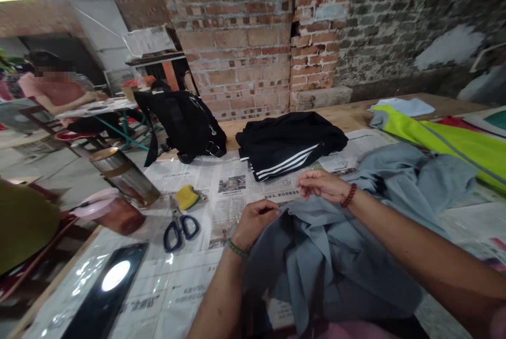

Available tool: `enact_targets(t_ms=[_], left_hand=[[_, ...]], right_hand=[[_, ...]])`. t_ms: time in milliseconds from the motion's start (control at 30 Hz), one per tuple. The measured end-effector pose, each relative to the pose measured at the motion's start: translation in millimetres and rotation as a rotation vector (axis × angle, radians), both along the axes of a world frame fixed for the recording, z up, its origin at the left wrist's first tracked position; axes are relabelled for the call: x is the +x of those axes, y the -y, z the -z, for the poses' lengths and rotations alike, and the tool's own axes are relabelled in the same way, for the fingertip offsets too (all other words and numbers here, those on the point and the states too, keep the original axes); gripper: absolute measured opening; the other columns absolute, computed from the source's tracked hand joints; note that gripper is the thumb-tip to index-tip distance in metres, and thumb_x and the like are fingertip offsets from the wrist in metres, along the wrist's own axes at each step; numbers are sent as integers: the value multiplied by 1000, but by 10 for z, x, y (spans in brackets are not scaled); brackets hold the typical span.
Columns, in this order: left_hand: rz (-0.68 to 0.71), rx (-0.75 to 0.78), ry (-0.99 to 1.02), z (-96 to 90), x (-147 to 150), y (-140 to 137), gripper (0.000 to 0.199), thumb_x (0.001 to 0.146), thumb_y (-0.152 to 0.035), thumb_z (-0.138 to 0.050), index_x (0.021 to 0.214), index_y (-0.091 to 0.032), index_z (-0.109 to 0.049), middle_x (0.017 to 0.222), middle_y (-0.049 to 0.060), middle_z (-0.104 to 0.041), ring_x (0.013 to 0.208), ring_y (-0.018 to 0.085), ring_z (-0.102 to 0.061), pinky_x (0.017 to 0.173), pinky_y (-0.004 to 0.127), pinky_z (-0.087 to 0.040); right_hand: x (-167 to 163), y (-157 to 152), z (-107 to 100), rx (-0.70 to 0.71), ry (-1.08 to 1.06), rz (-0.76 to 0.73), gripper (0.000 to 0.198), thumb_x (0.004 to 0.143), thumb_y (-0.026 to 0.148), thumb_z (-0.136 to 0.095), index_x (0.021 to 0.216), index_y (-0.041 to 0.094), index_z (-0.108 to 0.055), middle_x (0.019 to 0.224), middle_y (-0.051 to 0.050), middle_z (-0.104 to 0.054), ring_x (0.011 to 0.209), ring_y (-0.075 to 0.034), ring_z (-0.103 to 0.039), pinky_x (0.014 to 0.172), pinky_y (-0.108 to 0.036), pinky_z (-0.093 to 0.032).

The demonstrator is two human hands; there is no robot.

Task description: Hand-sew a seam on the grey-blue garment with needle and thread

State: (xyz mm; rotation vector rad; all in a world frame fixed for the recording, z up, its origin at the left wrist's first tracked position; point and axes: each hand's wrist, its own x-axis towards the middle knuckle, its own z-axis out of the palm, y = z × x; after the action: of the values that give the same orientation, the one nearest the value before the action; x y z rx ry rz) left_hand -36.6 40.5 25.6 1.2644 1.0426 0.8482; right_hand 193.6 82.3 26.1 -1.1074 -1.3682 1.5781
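A grey cloth [320, 254] lies bunched in front of me and hangs over the near table edge. My left hand [255, 223], with a green bead bracelet, pinches the cloth's upper edge between thumb and fingers. Just to the right and slightly higher, my right hand [322, 185], with a red bead bracelet, has its fingertips pressed together above the cloth. Whatever is between those fingertips is too small to make out. Blue-handled scissors [181, 228] rest on the newspaper left of my left hand, their tips by a yellow sponge-like piece [186, 197].
Newspaper [190, 281] covers the table. A dark phone [105, 294], a lidded pink cup [118, 212] and a steel flask [126, 175] stand or lie left. Behind are a black bag [185, 123] and black striped clothing [290, 144]. More grey cloth [415, 175] and a yellow vest [454, 144] lie right. A person [55, 83] sits at another table.
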Motion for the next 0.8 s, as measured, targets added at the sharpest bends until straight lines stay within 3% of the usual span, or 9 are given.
enact_targets(t_ms=[67,133,267,333,500,800], left_hand=[[-2,2,-5,-1,3,1,16,59,-27,-72,67,-14,-68,60,-2,-60,54,8,-49,52,19,-37],[-1,11,-6,0,6,2,16,59,-28,-72,67,-14,-68,60,-2,-60,54,9,-49,51,19,-37],[0,24,-17,3,7,-1,16,60,-28,-72,68,-14,-68,59,-2,-60,53,9,-48,51,19,-37],[-2,33,-28,3,4,-5,16,61,-28,-71,68,-14,-68,59,-2,-60,53,9,-48,52,19,-37],[1,63,-37,-6,-2,-7,15,61,-29,-70,66,-15,-68,59,-1,-60,53,10,-49,52,20,-38],[26,78,-39,-30,5,14,16,63,-30,-69,68,-15,-68,60,-1,-60,55,11,-49,54,21,-39]], right_hand=[[22,-33,-8,56,158,104,18,73,32,-60,76,14,-58,59,-1,-59,51,-11,-56,49,-23,-46],[7,-40,-21,210,301,161,13,75,27,-58,75,15,-61,65,-1,-60,51,-10,-54,48,-21,-44],[-118,38,-46,849,628,28,15,80,17,-50,83,18,-65,84,-5,-60,76,-14,-57,70,-25,-45],[-189,96,-52,1015,744,-91,20,82,14,-46,89,18,-65,84,-5,-59,80,-14,-56,72,-25,-44],[-269,178,-46,1074,883,-187,23,84,13,-43,93,19,-63,83,-5,-57,72,-12,-55,63,-21,-41],[-275,190,12,1020,714,-226,26,80,8,-43,91,18,-64,84,-6,-58,77,-14,-56,69,-23,-43]])
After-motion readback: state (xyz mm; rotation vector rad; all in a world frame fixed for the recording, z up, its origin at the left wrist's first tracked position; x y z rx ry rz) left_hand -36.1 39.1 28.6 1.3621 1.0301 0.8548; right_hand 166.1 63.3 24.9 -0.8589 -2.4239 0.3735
